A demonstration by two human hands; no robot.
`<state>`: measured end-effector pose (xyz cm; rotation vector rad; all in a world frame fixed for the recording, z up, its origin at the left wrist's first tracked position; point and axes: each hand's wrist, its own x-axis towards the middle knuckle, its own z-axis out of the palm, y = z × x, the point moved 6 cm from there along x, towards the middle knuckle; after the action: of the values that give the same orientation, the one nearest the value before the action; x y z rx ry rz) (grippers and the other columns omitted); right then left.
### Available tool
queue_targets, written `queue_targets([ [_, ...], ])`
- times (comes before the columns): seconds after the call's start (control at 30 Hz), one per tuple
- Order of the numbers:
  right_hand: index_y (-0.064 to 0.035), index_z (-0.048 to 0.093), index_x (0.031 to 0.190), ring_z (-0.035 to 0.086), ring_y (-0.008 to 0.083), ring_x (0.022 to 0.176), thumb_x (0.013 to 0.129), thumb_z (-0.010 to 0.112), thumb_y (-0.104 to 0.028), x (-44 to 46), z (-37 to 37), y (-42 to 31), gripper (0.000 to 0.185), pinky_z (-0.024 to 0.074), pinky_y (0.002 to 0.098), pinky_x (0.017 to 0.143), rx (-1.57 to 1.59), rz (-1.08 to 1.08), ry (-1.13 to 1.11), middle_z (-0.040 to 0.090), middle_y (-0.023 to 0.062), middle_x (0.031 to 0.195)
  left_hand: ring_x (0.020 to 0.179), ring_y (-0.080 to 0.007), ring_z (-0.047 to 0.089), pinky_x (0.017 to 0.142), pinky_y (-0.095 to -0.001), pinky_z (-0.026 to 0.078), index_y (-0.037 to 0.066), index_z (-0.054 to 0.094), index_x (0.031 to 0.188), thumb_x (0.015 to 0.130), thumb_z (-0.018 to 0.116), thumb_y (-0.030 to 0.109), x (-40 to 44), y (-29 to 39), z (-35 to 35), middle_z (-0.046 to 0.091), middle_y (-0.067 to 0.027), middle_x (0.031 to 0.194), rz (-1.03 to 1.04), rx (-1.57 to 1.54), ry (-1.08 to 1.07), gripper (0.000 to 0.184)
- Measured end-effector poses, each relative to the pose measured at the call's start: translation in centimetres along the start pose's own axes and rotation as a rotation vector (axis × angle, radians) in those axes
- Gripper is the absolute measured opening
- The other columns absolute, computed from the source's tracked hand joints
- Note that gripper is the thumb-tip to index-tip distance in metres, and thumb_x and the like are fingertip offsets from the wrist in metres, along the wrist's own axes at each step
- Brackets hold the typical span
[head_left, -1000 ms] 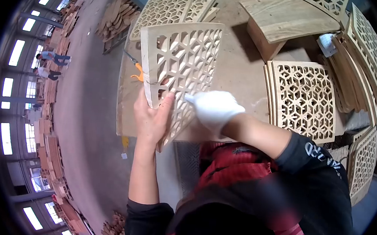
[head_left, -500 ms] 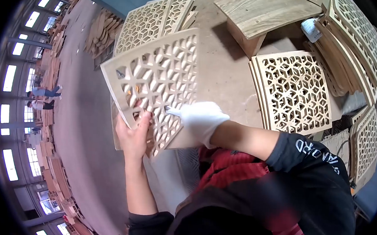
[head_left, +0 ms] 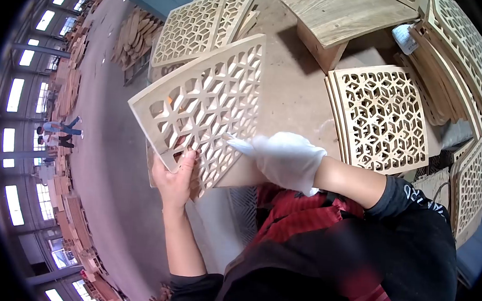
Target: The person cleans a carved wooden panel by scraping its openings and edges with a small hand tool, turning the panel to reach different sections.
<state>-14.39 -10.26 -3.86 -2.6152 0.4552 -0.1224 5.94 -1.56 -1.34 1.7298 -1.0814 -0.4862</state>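
L hand [head_left: 176, 182] clamped on lattice panel [head_left: 204, 96], tilted; gloved R hand [head_left: 288, 159] part-curled, contents unclear. Poss. slip w/ one-edge grip.

Pale matt wood forms the cut-out panel [head_left: 208, 95]; white cloth makes up the glove [head_left: 292, 158]; the bench [head_left: 351, 15] shows smooth, grained wood.

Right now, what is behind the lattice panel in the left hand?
Cutouts in the panel show an orange patch and part of the left hand. Its solid wood hides the rest, including the orange thing's shape.
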Motion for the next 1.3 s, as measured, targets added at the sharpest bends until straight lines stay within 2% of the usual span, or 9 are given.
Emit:
queue_targets([
  [0.23, 0.0037, 0.056, 0.117, 0.069, 0.0291, 0.074, 0.076, 0.065, -0.004, 0.8, -2.3, -0.8, 0.042, 0.0551, 0.0378, 0.061, -0.06, 0.008, 0.007, 0.066, 0.0152, 0.084, 0.086, -0.0167, 0.066, 0.076, -0.0288, 0.054, -0.004, 0.054, 0.12, 0.089, 0.068, 0.005, 0.6, 0.6, 0.7, 0.064, -0.0101, 0.103, 0.065, 0.172, -0.047, 0.035],
  [0.33, -0.0023, 0.056, 0.12, 0.066, 0.0324, 0.064, 0.079, 0.061, -0.007, 2.1, -2.4, -0.3, 0.041, 0.052, 0.0413, 0.054, 0.041, 0.037, -0.099, 0.065, 0.0147, 0.085, 0.091, -0.0172, 0.064, 0.083, -0.0299, 0.05, -0.004, 0.059, 0.115, 0.086, 0.071, 0.011, 0.4, 1.7, 1.5, 0.067, -0.0109, 0.103, 0.054, 0.137, -0.043, 0.035],
  [0.47, 0.0014, 0.057, 0.115, 0.069, 0.0347, 0.086, 0.072, 0.069, -0.005, 4.2, -2.6, -0.8, 0.045, 0.0551, 0.042, 0.071, 0.062, 0.012, 0.033, 0.068, 0.0189, 0.088, 0.092, -0.018, 0.063, 0.085, -0.0304, 0.049, -0.005, 0.061, 0.114, 0.085, 0.071, 0.013, 0.2, 3.1, 2.4, 0.068, -0.0119, 0.103, 0.048, 0.16, -0.053, 0.035],
  [0.57, -0.0023, 0.057, 0.119, 0.068, 0.0344, 0.089, 0.073, 0.067, -0.005, 5.8, -2.6, -0.6, 0.047, 0.055, 0.0416, 0.073, 0.023, 0.147, -0.214, 0.067, 0.0188, 0.1, 0.092, -0.0173, 0.063, 0.085, -0.0304, 0.049, -0.005, 0.06, 0.114, 0.086, 0.071, 0.013, 0.4, 3.3, 2.8, 0.068, -0.0119, 0.103, 0.053, 0.158, -0.091, 0.035],
  [0.73, 0.0021, 0.064, 0.103, 0.069, 0.0363, 0.086, 0.072, 0.069, -0.006, 4.1, -2.1, 0.0, 0.032, 0.0556, 0.0411, 0.073, 0.108, 0.111, 0.006, 0.069, 0.0199, 0.091, 0.093, -0.0175, 0.064, 0.086, -0.0308, 0.049, -0.006, 0.06, 0.114, 0.086, 0.071, 0.012, 1.0, 3.8, 2.8, 0.068, -0.012, 0.102, 0.068, 0.136, -0.064, 0.035],
  [0.87, -0.0044, 0.06, 0.117, 0.068, 0.0345, 0.089, 0.082, 0.059, -0.007, 5.8, -2.6, -0.1, 0.035, 0.0548, 0.0426, 0.073, -0.04, 0.126, -0.233, 0.069, 0.0163, 0.095, 0.093, -0.0176, 0.064, 0.085, -0.0311, 0.049, -0.006, 0.06, 0.114, 0.086, 0.07, 0.012, 1.2, 4.0, 3.3, 0.068, -0.0119, 0.102, 0.062, 0.164, -0.091, 0.034],
  [1.03, 0.0009, 0.062, 0.109, 0.069, 0.0339, 0.09, 0.074, 0.064, -0.001, 4.0, -2.2, 0.2, 0.036, 0.0554, 0.0407, 0.074, 0.134, 0.077, 0.113, 0.069, 0.019, 0.096, 0.092, -0.0175, 0.063, 0.085, -0.031, 0.049, -0.005, 0.06, 0.114, 0.086, 0.07, 0.011, 1.3, 3.6, 3.2, 0.068, -0.0116, 0.102, 0.054, 0.107, -0.079, 0.033],
  [1.17, -0.0043, 0.062, 0.113, 0.069, 0.0329, 0.085, 0.082, 0.057, -0.006, 5.3, -2.5, 0.6, 0.032, 0.0555, 0.041, 0.072, -0.026, 0.154, -0.183, 0.069, 0.0181, 0.091, 0.092, -0.0173, 0.063, 0.085, -0.0313, 0.049, -0.005, 0.059, 0.113, 0.086, 0.071, 0.011, 1.0, 4.7, 4.1, 0.068, -0.0123, 0.102, 0.028, 0.211, -0.134, 0.034],
  [1.3, -0.0044, 0.059, 0.118, 0.069, 0.0318, 0.088, 0.08, 0.063, -0.006, 3.9, -2.4, 0.4, 0.039, 0.0555, 0.0402, 0.072, 0.091, 0.133, -0.068, 0.069, 0.0167, 0.096, 0.092, -0.0173, 0.063, 0.084, -0.031, 0.049, -0.005, 0.06, 0.112, 0.086, 0.071, 0.012, 1.3, 3.5, 3.4, 0.068, -0.0123, 0.101, 0.064, 0.154, -0.074, 0.034],
])
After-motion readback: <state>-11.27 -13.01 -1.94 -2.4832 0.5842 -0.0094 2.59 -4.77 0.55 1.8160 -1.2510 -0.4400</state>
